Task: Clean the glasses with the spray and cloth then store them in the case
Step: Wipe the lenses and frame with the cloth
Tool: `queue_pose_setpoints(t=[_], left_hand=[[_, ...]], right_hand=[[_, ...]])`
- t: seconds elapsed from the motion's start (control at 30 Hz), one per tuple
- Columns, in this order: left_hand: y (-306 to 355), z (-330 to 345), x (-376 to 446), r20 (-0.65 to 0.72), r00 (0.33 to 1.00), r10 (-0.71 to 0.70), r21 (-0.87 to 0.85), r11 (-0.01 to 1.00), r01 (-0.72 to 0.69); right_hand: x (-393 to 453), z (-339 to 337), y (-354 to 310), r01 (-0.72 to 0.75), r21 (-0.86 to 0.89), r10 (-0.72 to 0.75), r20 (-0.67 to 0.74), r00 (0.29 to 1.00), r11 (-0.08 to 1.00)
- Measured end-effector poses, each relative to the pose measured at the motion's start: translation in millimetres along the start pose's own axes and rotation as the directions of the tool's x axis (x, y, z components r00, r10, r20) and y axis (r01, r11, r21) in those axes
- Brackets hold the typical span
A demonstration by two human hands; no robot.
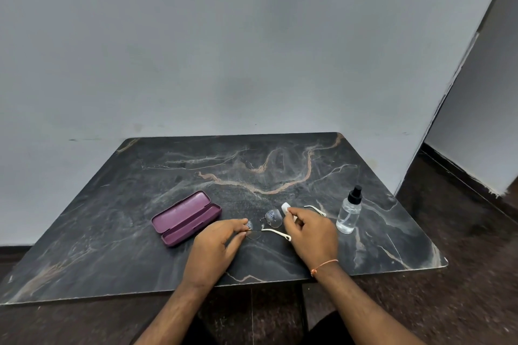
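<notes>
Head view: wiping step in hand, by the look of it. Rimless glasses with clear lenses and thin white temples (265,225) low over the dark veined marble-look tabletop (168,171), near its middle, temples unfolded; whether resting on the top or lifted just clear, cannot tell. Left hand (215,249) pinching the left lens edge between thumb and fingertips. Right hand (311,232) curled around a small white cloth (286,209), pinched tight, just beside the right lens; touching or a hair apart, unclear. Speckles on that right lens, probably spray droplets.

To the left, near the left hand, a purple hard-shell glasses case (186,217) lying open, nothing visible inside. To the right, beyond the far temple, a clear spray bottle with black nozzle (349,211) standing upright.

Next, most likely: rub cloth across both lenses with light pressure, steady at the edge, then fold temples before moving to the case.
</notes>
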State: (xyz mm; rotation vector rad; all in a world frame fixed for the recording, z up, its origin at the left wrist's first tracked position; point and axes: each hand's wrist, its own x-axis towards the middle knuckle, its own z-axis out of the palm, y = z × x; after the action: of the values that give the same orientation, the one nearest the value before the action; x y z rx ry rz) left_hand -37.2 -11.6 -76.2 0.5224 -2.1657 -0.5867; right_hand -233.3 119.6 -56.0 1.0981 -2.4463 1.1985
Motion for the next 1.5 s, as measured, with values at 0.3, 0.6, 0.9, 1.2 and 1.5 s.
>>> queue_pose_setpoints(t=[0.3, 0.6, 0.9, 1.2, 1.5], left_hand=[[-1.7, 2.3, -0.4, 0.016, 0.999, 0.028, -0.010, 1.000, -0.028], [-3.4, 2.8, -1.3, 0.025, 0.998, 0.058, 0.003, 0.998, -0.058], [-2.0, 3.0, -0.7, 0.015, 0.997, 0.075, -0.004, 0.997, -0.075], [-3.0, 2.7, -0.7, 0.012, 0.998, 0.064, -0.001, 0.998, -0.064], [-3.5, 2.6, -1.5, 0.008, 0.998, 0.058, -0.004, 0.998, -0.058]], right_hand=[[6.2, 10.2, 2.7, 0.117, -0.162, -0.071, 0.269, 0.960, 0.980], [5.3, 9.7, 3.9, 0.064, -0.132, -0.036, 0.205, 0.978, 0.989], [3.6, 7.5, 2.8, 0.072, -0.110, -0.044, 0.238, 0.970, 0.991], [-0.1, 2.6, 1.8, 0.058, -0.092, -0.030, 0.280, 0.960, 0.994], [-1.4, 3.1, 1.1, 0.095, -0.135, -0.054, 0.283, 0.958, 0.986]])
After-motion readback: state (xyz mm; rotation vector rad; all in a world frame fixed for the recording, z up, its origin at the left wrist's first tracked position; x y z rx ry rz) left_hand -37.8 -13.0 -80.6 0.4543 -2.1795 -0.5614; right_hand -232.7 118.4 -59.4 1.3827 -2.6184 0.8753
